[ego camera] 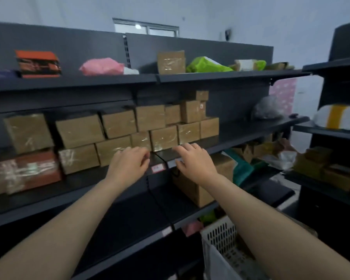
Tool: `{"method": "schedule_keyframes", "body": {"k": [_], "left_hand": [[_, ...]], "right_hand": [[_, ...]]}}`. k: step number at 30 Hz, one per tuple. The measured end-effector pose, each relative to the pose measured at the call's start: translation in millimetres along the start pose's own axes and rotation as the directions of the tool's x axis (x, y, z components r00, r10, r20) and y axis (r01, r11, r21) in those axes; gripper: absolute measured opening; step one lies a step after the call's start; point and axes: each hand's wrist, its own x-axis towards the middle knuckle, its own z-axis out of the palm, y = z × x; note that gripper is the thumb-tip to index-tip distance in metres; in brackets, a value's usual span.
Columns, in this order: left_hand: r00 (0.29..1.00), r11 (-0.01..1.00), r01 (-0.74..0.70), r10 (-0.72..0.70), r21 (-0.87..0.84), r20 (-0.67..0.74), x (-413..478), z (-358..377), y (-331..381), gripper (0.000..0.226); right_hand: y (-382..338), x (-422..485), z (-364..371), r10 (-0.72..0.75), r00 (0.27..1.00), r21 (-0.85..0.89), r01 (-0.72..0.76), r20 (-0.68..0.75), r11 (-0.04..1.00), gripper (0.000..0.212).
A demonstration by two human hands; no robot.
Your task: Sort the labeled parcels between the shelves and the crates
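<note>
Nearest, at the bottom right, a white perforated crate (220, 237) stands below the shelves; what lies in it is too dim to tell; above it, on the lower shelf (129, 219), a brown box (192, 190) sits near the front edge, partly behind the right wrist; both hands reach to the front edge of the middle shelf (230, 136); the left hand (129, 164) has a loose grip, fingers lightly curled and holding nothing, its fingertips at the face of a bottom-row parcel, though blur hides whether they touch; the right hand (192, 161), ring on one finger, has an open grip on nothing, fingers spread over the shelf lip; the middle shelf carries the taped brown parcels (164, 138) stacked in rows, a red-brown parcel (34, 168) at its left end, a grey bag (268, 110) at its right end; farthest, the top shelf (109, 80) holds an orange box (37, 63), a pink bag (102, 66), one brown parcel (171, 62) and green bags (206, 65)
</note>
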Motion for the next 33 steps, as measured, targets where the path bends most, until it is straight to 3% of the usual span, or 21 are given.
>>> {"method": "schedule_keyframes", "body": {"k": [6,13,19,25,29,31,33], "left_hand": [[0.989,0.985,0.150,-0.150,0.080,-0.004,36.5,9.7,-48.3,0.026],[0.956,0.947,0.280,-0.290,0.159,0.038,94.4,34.7,-80.5,0.046],[0.956,0.918,0.293,-0.288,0.268,-0.057,140.0,51.6,-103.6,0.053],[0.950,0.911,0.312,-0.302,0.268,-0.077,192.9,70.4,-120.5,0.063],[0.975,0.953,0.222,-0.210,0.208,-0.075,221.4,84.7,-121.2,0.066],[0.982,0.958,0.189,-0.180,0.214,-0.062,229.6,90.1,-121.5,0.063],[0.981,0.962,0.186,-0.171,0.199,-0.091,233.1,92.1,-122.6,0.058]], "right_hand": [[-0.4,77.7,27.8,-0.076,0.997,0.039,0.077,-0.011,0.996,0.041],[23.0,168.6,56.7,-0.151,0.984,0.025,0.149,0.090,0.989,0.047],[31.9,238.4,80.0,-0.205,0.978,-0.035,0.204,-0.039,0.978,0.052],[43.8,288.1,102.5,-0.030,0.998,0.010,0.031,-0.050,0.999,0.056],[49.8,295.6,116.4,-0.060,0.998,0.099,0.060,0.000,0.993,0.050],[55.4,295.4,120.2,-0.047,0.997,0.202,0.059,-0.060,0.978,0.045],[61.8,294.0,123.1,0.125,0.983,0.367,-0.069,-0.132,0.928,0.042]]}}
